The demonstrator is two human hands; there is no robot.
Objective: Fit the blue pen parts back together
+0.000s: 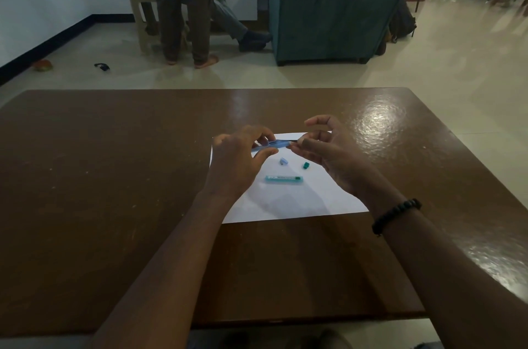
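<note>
The left hand (pixel 240 160) pinched a blue pen (pixel 274 144); the right hand (pixel 328 151), fingers curled, worked its right end, apparently refilling it, with steady alignment needed next.

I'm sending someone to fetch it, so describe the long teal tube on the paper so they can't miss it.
On the brown wooden table lies a white sheet of paper. The slim, clear teal-tinted tube lies flat near the sheet's middle, nearer the person than a small pale blue cap and a small dark green cap. It alone is long.
</note>
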